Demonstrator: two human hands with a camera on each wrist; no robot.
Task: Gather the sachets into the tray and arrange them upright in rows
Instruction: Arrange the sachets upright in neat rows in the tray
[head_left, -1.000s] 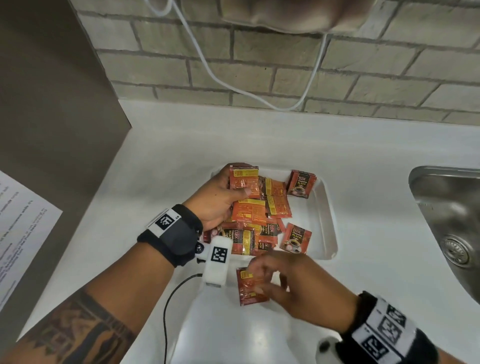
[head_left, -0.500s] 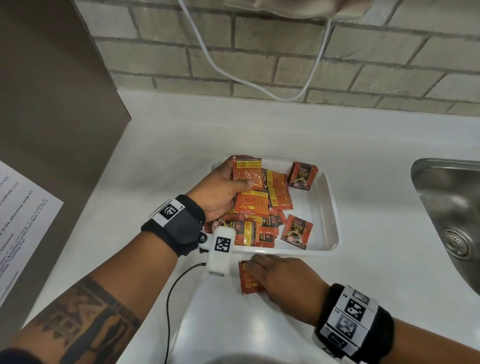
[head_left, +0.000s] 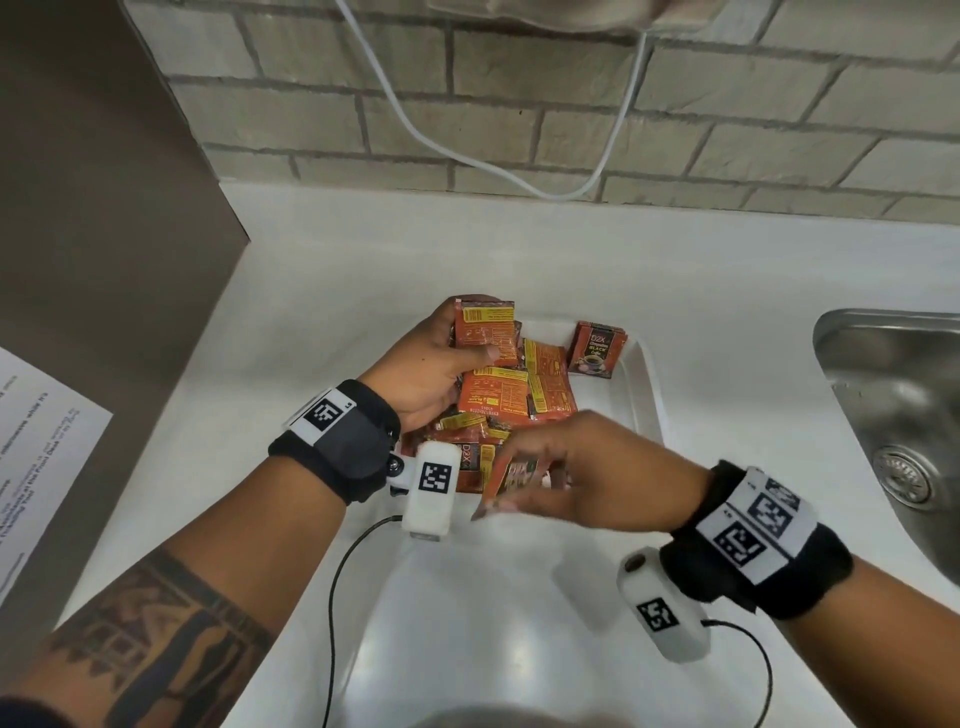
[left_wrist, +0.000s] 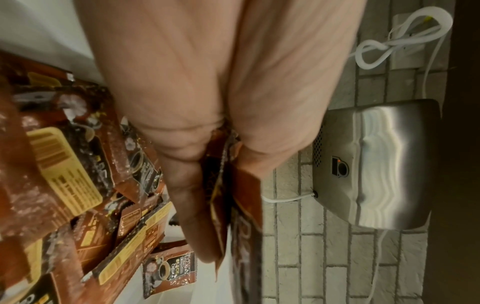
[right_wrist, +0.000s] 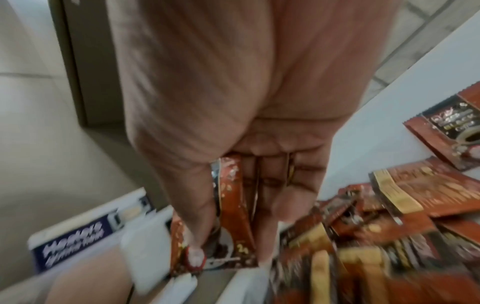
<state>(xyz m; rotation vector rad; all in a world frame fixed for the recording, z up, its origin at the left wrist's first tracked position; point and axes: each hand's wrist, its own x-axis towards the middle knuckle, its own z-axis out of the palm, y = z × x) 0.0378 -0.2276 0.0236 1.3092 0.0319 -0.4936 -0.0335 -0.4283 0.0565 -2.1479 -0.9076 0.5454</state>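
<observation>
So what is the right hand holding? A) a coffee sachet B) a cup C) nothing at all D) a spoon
A: the right hand pinches one red coffee sachet between thumb and fingers, over the near edge of the white tray; the right wrist view shows the same sachet in its grip.

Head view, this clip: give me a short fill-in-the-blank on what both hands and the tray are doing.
1. The left hand grips a bunch of sachets over the white ____.
2. The right hand pinches a single ____ at the near edge of the tray.
3. One sachet lies apart at the tray's far right corner, its ____ side with the coffee cup picture facing up.
4. To the right of the tray, set into the counter, is a steel ____.

Missing words: tray; sachet; front; sink
</observation>
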